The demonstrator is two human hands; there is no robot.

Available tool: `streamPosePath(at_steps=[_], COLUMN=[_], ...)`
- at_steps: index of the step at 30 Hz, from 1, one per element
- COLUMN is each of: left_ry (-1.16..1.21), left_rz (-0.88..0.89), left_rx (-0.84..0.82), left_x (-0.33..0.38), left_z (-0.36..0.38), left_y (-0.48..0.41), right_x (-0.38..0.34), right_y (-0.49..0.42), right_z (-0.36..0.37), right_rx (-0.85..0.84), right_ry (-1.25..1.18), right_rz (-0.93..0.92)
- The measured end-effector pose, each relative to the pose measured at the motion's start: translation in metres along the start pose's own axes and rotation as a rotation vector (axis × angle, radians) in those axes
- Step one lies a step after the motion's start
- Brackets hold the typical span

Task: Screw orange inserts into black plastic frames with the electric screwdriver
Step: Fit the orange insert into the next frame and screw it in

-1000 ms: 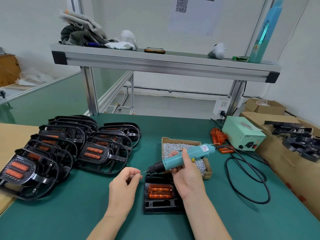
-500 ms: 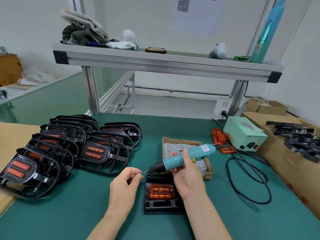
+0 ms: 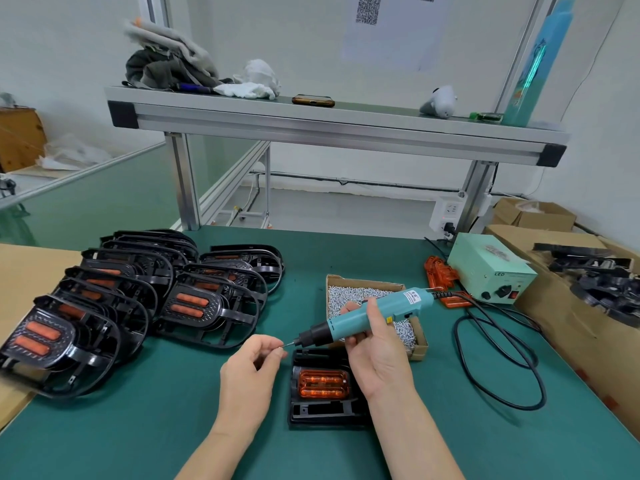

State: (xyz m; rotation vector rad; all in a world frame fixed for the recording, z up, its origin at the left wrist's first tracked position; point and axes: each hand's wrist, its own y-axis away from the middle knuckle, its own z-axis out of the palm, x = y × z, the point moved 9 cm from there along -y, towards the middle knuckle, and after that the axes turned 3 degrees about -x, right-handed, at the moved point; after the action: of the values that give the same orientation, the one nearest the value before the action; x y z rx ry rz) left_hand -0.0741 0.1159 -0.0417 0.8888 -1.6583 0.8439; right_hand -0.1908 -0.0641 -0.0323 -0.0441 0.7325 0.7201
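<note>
Right hand (image 3: 377, 355): fingers wrapped round screwdriver (image 3: 367, 315).
Left hand (image 3: 249, 372): fingers pinch screw (image 3: 285, 345) at its tip.
Frame (image 3: 325, 410): insert (image 3: 322, 383) inside; box (image 3: 363, 281) edge at 1 o'clock.
Bare desk (image 3: 138, 427): 7 o'clock.

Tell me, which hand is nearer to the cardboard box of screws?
The right. The right hand, holding the electric screwdriver, is just in front of the box of screws. The left hand pinches a screw at the bit tip, farther left.
</note>
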Motion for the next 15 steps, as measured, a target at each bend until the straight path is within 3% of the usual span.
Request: streamPosePath(at_steps=[15], left_ry=[-0.022], left_rz=[0.046], left_rx=[-0.035], left_x=[0.0032], left_z=[0.0033], left_y=[0.0011], right_x=[-0.0063], right_y=[-0.0026], right_z=[0.0039], right_rx=[-0.040], right_ry=[0.094], right_rz=[-0.027])
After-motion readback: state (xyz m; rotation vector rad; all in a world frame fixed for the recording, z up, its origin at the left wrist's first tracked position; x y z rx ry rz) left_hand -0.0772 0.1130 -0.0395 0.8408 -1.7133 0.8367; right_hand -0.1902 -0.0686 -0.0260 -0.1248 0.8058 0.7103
